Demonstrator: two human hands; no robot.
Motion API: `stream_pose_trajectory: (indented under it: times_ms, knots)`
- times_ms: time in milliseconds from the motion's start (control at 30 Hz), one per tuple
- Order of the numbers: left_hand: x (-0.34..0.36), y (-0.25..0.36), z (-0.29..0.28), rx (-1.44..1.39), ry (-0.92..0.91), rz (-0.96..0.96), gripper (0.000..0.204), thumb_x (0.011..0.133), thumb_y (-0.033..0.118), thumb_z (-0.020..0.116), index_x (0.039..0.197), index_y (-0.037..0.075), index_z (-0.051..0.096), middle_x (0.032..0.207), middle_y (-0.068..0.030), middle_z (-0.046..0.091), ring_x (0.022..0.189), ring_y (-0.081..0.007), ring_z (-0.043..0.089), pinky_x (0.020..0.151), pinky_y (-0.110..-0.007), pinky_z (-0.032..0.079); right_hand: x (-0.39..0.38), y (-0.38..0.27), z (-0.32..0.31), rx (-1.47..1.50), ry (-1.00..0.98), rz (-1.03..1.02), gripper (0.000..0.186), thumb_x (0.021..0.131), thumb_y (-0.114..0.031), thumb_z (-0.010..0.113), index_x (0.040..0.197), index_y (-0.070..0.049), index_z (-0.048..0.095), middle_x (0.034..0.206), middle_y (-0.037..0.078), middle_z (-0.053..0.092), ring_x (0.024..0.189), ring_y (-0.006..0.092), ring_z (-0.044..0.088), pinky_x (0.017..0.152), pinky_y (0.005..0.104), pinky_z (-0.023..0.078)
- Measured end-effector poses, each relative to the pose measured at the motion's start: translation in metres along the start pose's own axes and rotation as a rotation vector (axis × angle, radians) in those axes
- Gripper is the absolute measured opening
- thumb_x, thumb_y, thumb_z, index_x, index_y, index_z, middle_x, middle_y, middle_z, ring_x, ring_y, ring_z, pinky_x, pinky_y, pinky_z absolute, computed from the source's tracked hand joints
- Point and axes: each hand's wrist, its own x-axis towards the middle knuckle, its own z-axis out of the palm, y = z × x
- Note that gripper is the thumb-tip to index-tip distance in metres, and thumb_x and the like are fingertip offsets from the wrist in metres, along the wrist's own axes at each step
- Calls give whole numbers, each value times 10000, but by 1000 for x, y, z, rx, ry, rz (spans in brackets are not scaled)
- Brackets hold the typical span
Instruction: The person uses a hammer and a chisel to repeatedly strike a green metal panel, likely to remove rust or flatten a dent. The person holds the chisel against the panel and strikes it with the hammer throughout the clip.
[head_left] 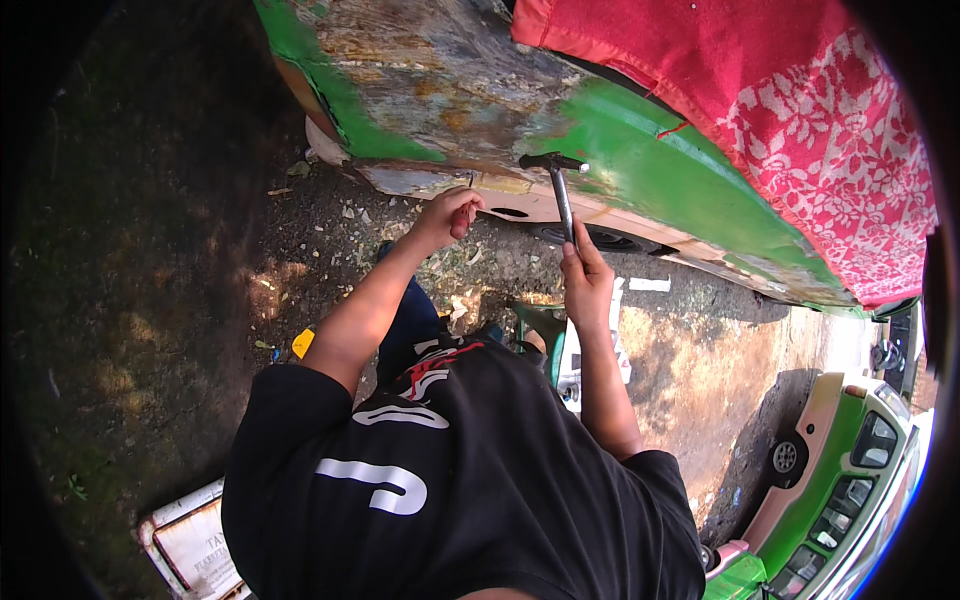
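My right hand is wrapped round the metal handle of a hammer. Its dark head lies over the green and bare, scraped car body panel; I cannot tell whether it touches. To the left, my left hand is closed, with curled fingers near the panel's pale lower edge. Whatever those fingers hold, if anything, is hidden. Rusty, stripped patches cover much of the panel, with green paint around them.
A red cloth with white flowers drapes over the car at upper right. Below the body edge shows a tyre. Debris litters the dirt ground, with a yellow piece on it. A green and pink vehicle stands lower right, a white rusty panel lower left.
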Motion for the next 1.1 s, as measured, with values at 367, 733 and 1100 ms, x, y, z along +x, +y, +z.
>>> stream_pose_trajectory:
  times_ms: [367, 733, 1100]
  knots:
    - [-2, 9, 31, 170, 19, 130, 260, 630, -89, 619, 825, 66, 544, 809, -70, 547, 777, -271, 558, 682, -382, 446, -12, 22, -8, -49, -8, -16, 426, 977, -108, 575, 1399, -102, 525, 1046, 49, 601, 839, 52, 502, 738, 210, 406]
    - [1, 1, 32, 187, 54, 95, 224, 657, -54, 630, 820, 72, 542, 811, -81, 557, 803, -298, 565, 700, -390, 456, -16, 7, -6, -31, -47, -12, 449, 978, -88, 571, 1422, -84, 501, 728, -80, 432, 624, 23, 365, 547, 184, 297]
    - [6, 3, 35, 211, 55, 35, 257, 616, -61, 645, 815, 64, 541, 804, -77, 571, 787, -286, 564, 701, -383, 459, -16, 20, -9, -33, -65, -42, 441, 971, -90, 574, 1408, -71, 516, 721, -78, 442, 622, 22, 366, 551, 185, 305]
